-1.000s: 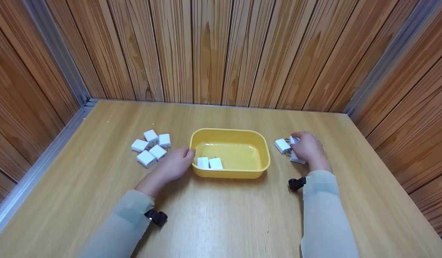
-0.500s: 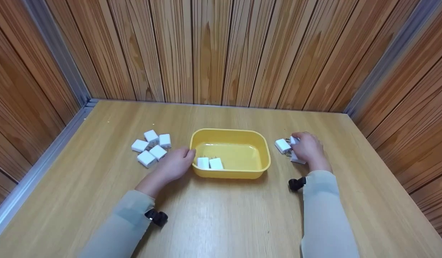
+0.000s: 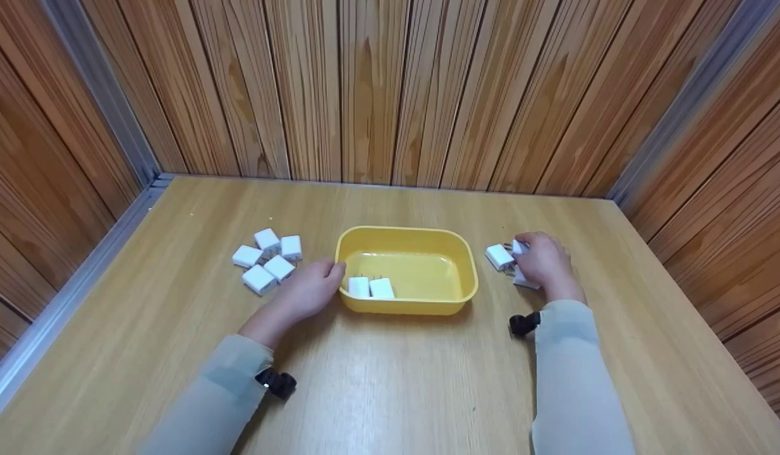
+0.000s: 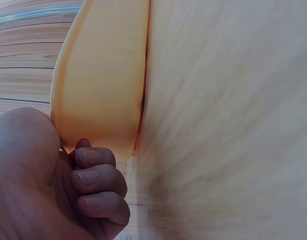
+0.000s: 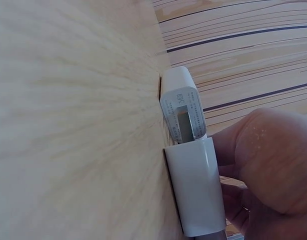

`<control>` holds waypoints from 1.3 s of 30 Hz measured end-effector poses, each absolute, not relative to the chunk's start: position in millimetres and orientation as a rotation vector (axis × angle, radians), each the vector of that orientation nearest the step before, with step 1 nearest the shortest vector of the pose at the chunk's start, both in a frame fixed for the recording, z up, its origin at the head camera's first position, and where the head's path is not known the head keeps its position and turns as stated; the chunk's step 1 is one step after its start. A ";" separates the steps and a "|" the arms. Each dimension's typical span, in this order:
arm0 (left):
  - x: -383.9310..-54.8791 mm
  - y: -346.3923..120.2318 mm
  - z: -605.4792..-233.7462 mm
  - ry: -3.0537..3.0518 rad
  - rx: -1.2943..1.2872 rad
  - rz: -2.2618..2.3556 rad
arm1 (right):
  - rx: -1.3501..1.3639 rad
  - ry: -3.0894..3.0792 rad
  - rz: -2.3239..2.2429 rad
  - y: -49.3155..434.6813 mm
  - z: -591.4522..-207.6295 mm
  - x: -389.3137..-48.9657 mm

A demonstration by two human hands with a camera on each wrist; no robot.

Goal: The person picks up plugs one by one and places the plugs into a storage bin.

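Note:
My left hand [image 3: 309,289] grips the left rim of a yellow plastic basin [image 3: 421,308], its fingers curled below the rim in the left wrist view. Two white USB chargers [image 3: 382,289] with metal prongs lie inside at the basin's near-left corner. On the right, my right hand [image 3: 545,264] reaches over a small cluster and holds a white charger [image 3: 519,246], which the fingers partly hide. Beside it lie a charger [image 3: 499,257] to the left and a nearer charger [image 3: 524,279]. In the right wrist view, one charger [image 5: 183,114] shows its USB port and printed label.
Several more white chargers [image 3: 259,279] lie in a loose group left of the basin, close to my left forearm. The wooden table [image 3: 390,379] ends at a wood-panelled wall [image 3: 371,95] behind, with panels on both sides. Black wrist cameras [image 3: 277,383] hang from both sleeves.

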State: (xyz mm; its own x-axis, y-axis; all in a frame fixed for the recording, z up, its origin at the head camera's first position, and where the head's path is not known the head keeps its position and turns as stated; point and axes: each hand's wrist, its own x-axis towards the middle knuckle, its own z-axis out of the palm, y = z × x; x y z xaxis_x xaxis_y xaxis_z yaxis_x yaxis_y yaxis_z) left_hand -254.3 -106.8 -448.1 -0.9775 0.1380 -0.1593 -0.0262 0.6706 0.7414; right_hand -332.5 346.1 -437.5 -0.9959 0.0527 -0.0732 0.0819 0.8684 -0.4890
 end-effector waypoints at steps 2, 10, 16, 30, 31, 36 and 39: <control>-254.3 -105.6 -447.9 2.693 0.093 1.190 | 0.098 3.000 -0.766 346.0 -438.2 -332.7; -254.2 -105.5 -447.6 2.667 0.057 1.207 | 0.110 3.003 -0.779 345.9 -439.0 -334.8; -254.0 -106.4 -447.9 2.651 0.040 1.217 | 0.148 2.989 -0.812 345.2 -438.4 -333.6; -253.8 -106.0 -446.9 2.658 0.060 1.192 | 0.244 2.919 -0.929 341.8 -432.5 -334.3; -253.9 -106.0 -446.8 2.661 0.061 1.188 | 0.242 2.918 -0.934 341.4 -431.7 -333.8; -253.7 -104.9 -446.7 2.671 0.049 1.172 | 0.231 2.915 -0.962 339.4 -428.4 -332.9; -253.2 -104.9 -447.1 2.661 0.039 1.181 | 0.237 2.904 -0.982 338.4 -425.9 -332.3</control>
State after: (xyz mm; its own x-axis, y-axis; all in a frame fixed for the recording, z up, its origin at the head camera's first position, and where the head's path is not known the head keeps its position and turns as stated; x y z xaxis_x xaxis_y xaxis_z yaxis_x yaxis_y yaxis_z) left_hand -253.2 -104.9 -447.1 -0.9734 0.1163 -0.1976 -0.0685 0.6750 0.7347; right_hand -332.3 338.4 -425.9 -0.9859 0.1240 -0.1119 0.1665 0.7844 -0.5975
